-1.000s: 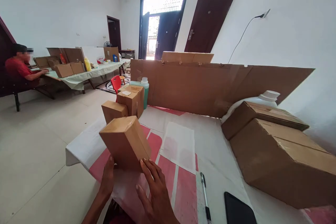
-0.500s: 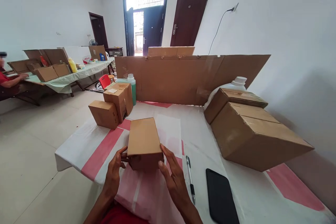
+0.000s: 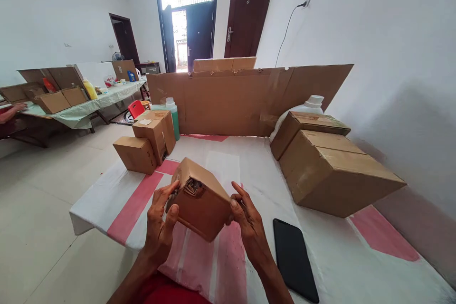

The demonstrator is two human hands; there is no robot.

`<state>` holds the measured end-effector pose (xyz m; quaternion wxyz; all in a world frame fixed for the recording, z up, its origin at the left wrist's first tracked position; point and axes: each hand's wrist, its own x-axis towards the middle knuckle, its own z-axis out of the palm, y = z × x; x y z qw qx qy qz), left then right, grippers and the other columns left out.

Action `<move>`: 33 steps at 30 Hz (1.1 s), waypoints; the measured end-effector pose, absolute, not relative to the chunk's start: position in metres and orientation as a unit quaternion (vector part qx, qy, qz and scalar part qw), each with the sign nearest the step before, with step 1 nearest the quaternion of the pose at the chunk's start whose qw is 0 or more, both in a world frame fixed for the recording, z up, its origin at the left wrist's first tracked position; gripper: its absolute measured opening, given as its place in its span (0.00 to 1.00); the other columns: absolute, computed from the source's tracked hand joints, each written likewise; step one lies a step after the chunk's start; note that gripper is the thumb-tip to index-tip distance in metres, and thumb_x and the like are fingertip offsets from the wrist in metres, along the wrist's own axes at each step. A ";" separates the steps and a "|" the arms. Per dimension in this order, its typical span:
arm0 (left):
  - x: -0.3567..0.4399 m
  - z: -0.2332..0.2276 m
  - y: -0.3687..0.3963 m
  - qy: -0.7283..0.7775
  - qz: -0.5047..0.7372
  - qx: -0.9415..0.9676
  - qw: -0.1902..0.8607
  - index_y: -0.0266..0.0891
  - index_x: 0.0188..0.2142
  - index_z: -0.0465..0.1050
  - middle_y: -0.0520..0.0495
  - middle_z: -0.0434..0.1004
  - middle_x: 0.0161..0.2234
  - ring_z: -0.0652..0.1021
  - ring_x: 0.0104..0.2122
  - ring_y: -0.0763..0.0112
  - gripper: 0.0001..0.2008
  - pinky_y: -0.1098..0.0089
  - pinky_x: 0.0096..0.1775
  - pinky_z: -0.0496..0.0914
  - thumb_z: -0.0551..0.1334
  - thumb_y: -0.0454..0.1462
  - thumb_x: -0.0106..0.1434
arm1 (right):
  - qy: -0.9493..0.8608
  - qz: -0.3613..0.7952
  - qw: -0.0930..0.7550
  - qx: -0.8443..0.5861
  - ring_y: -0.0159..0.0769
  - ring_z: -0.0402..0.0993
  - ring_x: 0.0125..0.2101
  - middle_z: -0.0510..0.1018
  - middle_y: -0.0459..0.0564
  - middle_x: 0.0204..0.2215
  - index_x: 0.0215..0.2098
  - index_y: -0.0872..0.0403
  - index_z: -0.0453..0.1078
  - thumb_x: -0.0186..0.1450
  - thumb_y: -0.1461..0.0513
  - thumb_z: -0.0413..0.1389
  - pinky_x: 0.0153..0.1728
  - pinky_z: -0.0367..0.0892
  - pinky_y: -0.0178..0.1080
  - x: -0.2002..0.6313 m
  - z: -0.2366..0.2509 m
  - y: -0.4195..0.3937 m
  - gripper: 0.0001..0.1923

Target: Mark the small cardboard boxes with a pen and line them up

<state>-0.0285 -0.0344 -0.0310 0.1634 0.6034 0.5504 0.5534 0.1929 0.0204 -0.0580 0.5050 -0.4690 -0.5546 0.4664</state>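
The small cardboard box point(image 3: 201, 204) looks light and fairly stiff, judging by how easily two bare hands keep it tipped in the air; its dry paper faces should give good friction, while the corners and thin flaps would likely dent under a hard squeeze, so the flat side walls seem the safest place to take hold. That is where it is held: the left hand point(image 3: 160, 228) curls around the box's left side, thumb pressed on the near face and fingers wrapped over the edge, and the right hand point(image 3: 249, 223) presses its fingertips against the right side, fingers partly spread rather than clenched. The box hangs just above the white and pink table cloth point(image 3: 135, 204), tilted so one end faces the camera. It is plain brown, oblong, unprinted, and near its upper left corner a flap seam gapes slightly, showing something dark inside that is too small to make out. A black phone point(image 3: 294, 259) lies just right of the box, and two more small cartons point(image 3: 147, 140) stand well beyond it to the left.
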 end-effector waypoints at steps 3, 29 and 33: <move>-0.028 -0.025 -0.018 0.558 0.532 0.623 0.130 0.46 0.64 0.69 0.42 0.75 0.58 0.72 0.58 0.55 0.23 0.53 0.59 0.66 0.57 0.48 0.74 | -0.573 0.522 0.450 -0.443 0.33 0.68 0.22 0.72 0.42 0.26 0.67 0.53 0.65 0.72 0.41 0.49 0.26 0.70 0.38 0.185 -0.059 0.009 0.34; 0.041 0.017 0.051 0.531 0.394 0.750 -0.030 0.42 0.42 0.80 0.48 0.84 0.40 0.80 0.41 0.58 0.07 0.57 0.47 0.71 0.66 0.35 0.64 | -0.537 0.377 0.524 -0.544 0.39 0.70 0.29 0.77 0.48 0.29 0.54 0.55 0.77 0.69 0.39 0.52 0.31 0.65 0.38 0.186 -0.066 0.001 0.32; 0.039 0.022 0.035 0.563 0.388 0.730 -0.017 0.44 0.42 0.81 0.49 0.83 0.39 0.80 0.40 0.58 0.07 0.57 0.46 0.71 0.66 0.39 0.65 | -0.552 0.395 0.482 -0.555 0.36 0.64 0.27 0.70 0.44 0.25 0.51 0.56 0.77 0.68 0.39 0.53 0.30 0.59 0.37 0.191 -0.055 -0.012 0.32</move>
